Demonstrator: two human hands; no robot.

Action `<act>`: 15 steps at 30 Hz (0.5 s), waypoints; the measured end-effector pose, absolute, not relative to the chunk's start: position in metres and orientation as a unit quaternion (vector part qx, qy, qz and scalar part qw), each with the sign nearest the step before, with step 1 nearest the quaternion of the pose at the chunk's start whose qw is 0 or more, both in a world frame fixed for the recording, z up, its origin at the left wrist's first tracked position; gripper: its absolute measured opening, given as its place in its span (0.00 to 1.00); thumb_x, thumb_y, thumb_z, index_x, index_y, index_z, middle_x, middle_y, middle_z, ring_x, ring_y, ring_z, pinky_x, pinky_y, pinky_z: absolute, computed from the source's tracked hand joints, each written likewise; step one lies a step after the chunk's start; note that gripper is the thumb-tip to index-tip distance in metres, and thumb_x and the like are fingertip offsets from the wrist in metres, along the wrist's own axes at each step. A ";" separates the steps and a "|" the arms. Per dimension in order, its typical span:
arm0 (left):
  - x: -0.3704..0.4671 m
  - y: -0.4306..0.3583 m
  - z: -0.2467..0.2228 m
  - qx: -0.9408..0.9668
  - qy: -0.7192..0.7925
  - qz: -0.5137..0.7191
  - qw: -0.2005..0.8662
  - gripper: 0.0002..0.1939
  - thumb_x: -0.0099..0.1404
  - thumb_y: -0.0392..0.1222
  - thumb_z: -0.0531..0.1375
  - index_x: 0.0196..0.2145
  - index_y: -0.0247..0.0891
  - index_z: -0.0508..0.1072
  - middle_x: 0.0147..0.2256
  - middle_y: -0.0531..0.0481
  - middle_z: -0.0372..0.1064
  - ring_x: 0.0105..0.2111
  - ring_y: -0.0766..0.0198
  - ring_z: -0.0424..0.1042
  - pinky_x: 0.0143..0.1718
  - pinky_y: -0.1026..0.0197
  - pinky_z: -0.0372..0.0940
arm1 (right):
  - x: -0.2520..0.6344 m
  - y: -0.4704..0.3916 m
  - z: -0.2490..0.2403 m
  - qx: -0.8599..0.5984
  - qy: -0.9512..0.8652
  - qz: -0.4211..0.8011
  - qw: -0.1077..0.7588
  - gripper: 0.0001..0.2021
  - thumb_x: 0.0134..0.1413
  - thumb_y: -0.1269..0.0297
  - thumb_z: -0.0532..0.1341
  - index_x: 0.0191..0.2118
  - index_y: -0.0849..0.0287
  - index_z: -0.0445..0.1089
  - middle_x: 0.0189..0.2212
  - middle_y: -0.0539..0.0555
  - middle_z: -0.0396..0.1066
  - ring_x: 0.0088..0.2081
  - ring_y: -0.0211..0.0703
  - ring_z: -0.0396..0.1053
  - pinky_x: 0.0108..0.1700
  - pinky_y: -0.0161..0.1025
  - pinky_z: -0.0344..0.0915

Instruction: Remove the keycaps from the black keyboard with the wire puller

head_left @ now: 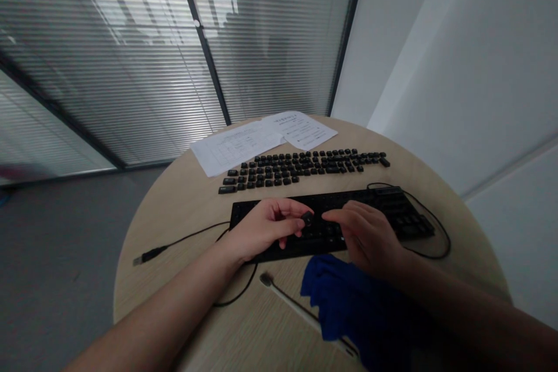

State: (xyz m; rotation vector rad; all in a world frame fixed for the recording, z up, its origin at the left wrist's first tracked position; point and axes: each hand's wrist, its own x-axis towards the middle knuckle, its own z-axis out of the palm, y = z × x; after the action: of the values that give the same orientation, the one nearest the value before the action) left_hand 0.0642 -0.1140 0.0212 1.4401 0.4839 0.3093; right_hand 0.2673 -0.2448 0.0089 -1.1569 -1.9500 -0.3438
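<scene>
A small black keycap [307,218] is pinched between the thumb and fingers of my left hand [265,224], over the black keyboard [279,253]. Just to the right of it, my right hand [368,232] hovers with its index finger stretched toward the keycap and a small gap between them. I see nothing in the right hand. Keys are still on the keyboard's right end, while much of its middle is hidden by my hands. Beyond it, rows of loose black keycaps [268,176] lie on the table, laid out like a keyboard.
Printed papers [238,145] lie at the back of the round wooden table [148,290]. A toothbrush [290,300] and a crumpled blue cloth [337,296] are in front of the keyboard. The USB cable plug [150,254] rests at the left. Glass with blinds and a wall stand behind.
</scene>
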 end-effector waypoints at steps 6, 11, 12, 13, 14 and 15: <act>0.067 -0.117 0.018 0.661 0.204 0.103 0.715 0.14 0.60 0.44 0.69 0.43 0.36 0.82 0.32 0.51 0.77 0.27 0.69 0.69 0.23 0.69 0.62 | 0.260 -0.246 0.000 -0.483 -0.766 -0.185 0.381 0.08 0.68 0.64 0.64 0.51 0.53 0.75 0.26 0.48 0.74 0.25 0.40 0.70 0.28 0.39 0.65; 0.067 -0.117 0.016 0.673 0.184 0.092 0.710 0.13 0.62 0.43 0.68 0.43 0.36 0.83 0.35 0.50 0.79 0.28 0.70 0.68 0.27 0.68 0.62 | 0.262 -0.242 -0.003 -0.474 -0.772 -0.182 0.382 0.08 0.67 0.65 0.67 0.50 0.54 0.76 0.29 0.50 0.77 0.29 0.41 0.72 0.32 0.39 0.69; 0.068 -0.117 0.016 0.677 0.180 0.092 0.707 0.13 0.62 0.43 0.67 0.44 0.37 0.83 0.35 0.50 0.79 0.28 0.70 0.68 0.27 0.68 0.62 | 0.262 -0.241 -0.004 -0.473 -0.772 -0.177 0.386 0.08 0.67 0.65 0.67 0.49 0.55 0.76 0.30 0.51 0.77 0.30 0.41 0.72 0.33 0.39 0.70; 0.068 -0.117 0.016 0.682 0.177 0.091 0.703 0.13 0.63 0.43 0.67 0.44 0.37 0.83 0.36 0.50 0.79 0.29 0.70 0.68 0.28 0.68 0.62 | 0.262 -0.240 -0.005 -0.474 -0.771 -0.170 0.390 0.07 0.66 0.65 0.67 0.48 0.55 0.76 0.31 0.51 0.78 0.30 0.41 0.73 0.33 0.39 0.70; 0.068 -0.117 0.015 0.688 0.175 0.090 0.699 0.13 0.63 0.44 0.67 0.44 0.37 0.83 0.36 0.50 0.79 0.29 0.69 0.69 0.28 0.68 0.63 | 0.262 -0.240 -0.006 -0.476 -0.770 -0.164 0.392 0.06 0.67 0.66 0.67 0.47 0.55 0.76 0.32 0.52 0.78 0.31 0.41 0.73 0.34 0.39 0.71; 0.068 -0.116 0.015 0.694 0.173 0.087 0.693 0.14 0.64 0.44 0.66 0.45 0.37 0.83 0.37 0.49 0.80 0.30 0.69 0.69 0.29 0.67 0.63 | 0.261 -0.240 -0.006 -0.479 -0.769 -0.159 0.392 0.05 0.67 0.66 0.66 0.47 0.55 0.76 0.33 0.52 0.79 0.32 0.42 0.74 0.35 0.39 0.71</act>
State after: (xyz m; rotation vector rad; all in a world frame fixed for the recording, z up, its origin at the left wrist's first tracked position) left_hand 0.0676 -0.1164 0.0152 1.5505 0.3871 0.1952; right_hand 0.2611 -0.2404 -0.0062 -1.2166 -1.9530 -0.4025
